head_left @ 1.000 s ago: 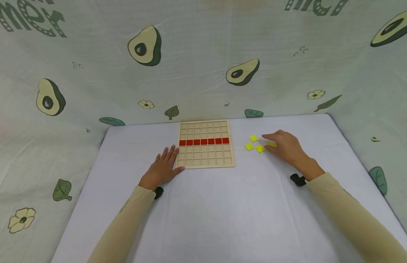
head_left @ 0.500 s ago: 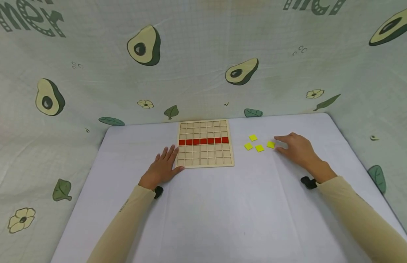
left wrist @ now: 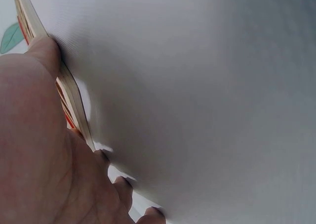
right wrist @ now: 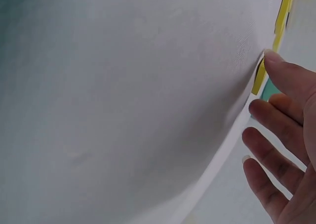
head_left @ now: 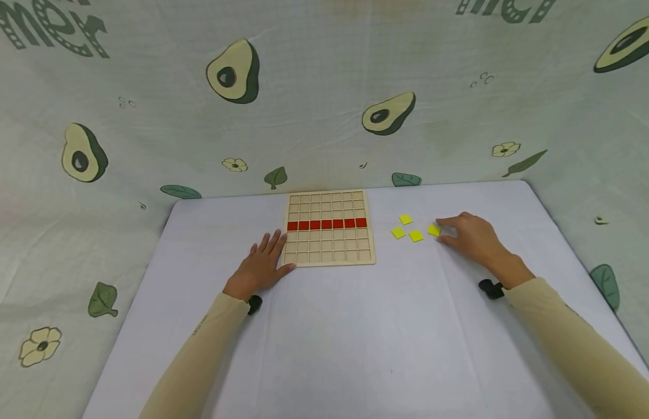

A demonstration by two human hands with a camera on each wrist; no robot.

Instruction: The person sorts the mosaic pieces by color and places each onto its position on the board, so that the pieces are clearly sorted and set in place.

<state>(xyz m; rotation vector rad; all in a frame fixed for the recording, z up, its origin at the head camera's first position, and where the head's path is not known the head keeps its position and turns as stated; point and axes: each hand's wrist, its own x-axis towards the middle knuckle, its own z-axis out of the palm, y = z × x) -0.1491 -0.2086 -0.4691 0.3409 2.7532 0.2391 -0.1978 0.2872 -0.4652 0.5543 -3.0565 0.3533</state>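
A light wooden grid board (head_left: 329, 251) lies at the back middle of the table, with a row of red square tiles (head_left: 326, 224) across its middle. My left hand (head_left: 258, 267) lies flat with fingers spread, its thumb and fingertips touching the board's left edge. In the left wrist view, the thumb lies against the side of the board (left wrist: 74, 98). Several yellow square tiles (head_left: 415, 236) lie right of the board. By the rightmost yellow tile (head_left: 433, 230) is my right hand (head_left: 473, 235), thumb and index finger parted. In the right wrist view, the thumb touches or nearly touches a yellow tile (right wrist: 259, 78).
A white cloth covers the table (head_left: 345, 337). Behind and at the sides hangs a pale curtain (head_left: 314, 116) printed with avocados, leaves and flowers. A small black device (head_left: 492, 289) sits at the right wrist, another (head_left: 254, 304) at the left.
My right hand has drawn back to the right, uncovering the rightmost yellow tile, and then stays about there. The left hand and the board have kept their places.
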